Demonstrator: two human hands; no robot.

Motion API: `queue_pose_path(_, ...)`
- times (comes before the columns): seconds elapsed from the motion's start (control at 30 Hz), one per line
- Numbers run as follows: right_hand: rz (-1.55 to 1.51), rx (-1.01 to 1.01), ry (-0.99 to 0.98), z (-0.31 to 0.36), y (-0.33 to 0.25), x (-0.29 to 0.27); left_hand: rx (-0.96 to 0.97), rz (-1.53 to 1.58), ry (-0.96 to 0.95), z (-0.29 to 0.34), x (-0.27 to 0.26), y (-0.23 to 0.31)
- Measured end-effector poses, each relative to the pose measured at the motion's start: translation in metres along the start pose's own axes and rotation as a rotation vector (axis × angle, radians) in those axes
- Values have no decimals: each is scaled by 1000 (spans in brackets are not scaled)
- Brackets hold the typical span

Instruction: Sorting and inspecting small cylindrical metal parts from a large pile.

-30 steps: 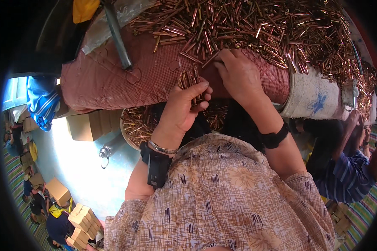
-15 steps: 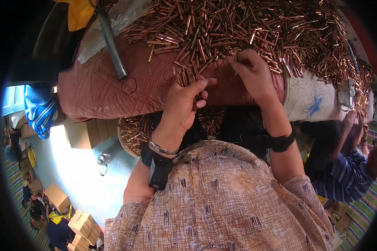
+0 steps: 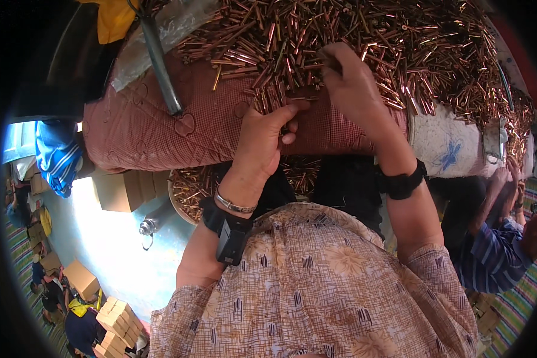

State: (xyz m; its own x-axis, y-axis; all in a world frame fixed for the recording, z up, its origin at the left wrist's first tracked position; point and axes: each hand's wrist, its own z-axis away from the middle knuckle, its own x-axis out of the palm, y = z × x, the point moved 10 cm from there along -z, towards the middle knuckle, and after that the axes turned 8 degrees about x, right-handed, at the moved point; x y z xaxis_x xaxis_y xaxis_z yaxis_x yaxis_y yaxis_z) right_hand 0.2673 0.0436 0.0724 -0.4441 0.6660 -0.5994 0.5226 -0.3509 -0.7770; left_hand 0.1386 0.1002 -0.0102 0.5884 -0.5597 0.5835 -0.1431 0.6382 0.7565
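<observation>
My left hand (image 3: 259,134) is closed around a bunch of thin, shiny copper-coloured metal sticks (image 3: 269,97), their ends poking up past the thumb. To its right and farther away, my right hand (image 3: 353,80) is over the near edge of a large heap of the same sticks (image 3: 400,45). Its fingers are curled with the thumb below them; whether a stick lies between the fingertips I cannot make out. Beneath both hands runs a padded red cloth roll (image 3: 155,134) along the near side of the heap.
A grey metal rod (image 3: 159,68) and clear plastic sheet (image 3: 164,36) lie at the left. Below the roll, a round container (image 3: 175,200) holds more sticks. Cardboard boxes (image 3: 116,191) and a metal bottle (image 3: 149,225) stand on the floor. At right, a co-worker's striped sleeve (image 3: 489,259) shows.
My right hand has moved farther away, up onto the heap. My left hand has stayed nearly in place with its bunch, turning slightly.
</observation>
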Motion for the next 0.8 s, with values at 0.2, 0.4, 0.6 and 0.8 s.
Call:
queue_pose_path(0.2, 163, -142, -109, -3, -16, 30, -10, 10, -2, 0, -2, -2)
queue_pose_path(0.4, 305, -148, -34, -8, -9, 34, -8, 16, 12, 0, -3, -2)
queue_pose_path(0.6, 543, -235, 5, -7, -19, 39, 7, 17, 23, -1, -7, -4)
queue_pose_path(0.8, 303, -189, 142, -2, -6, 9, -6, 13, 20, -1, -7, -5)
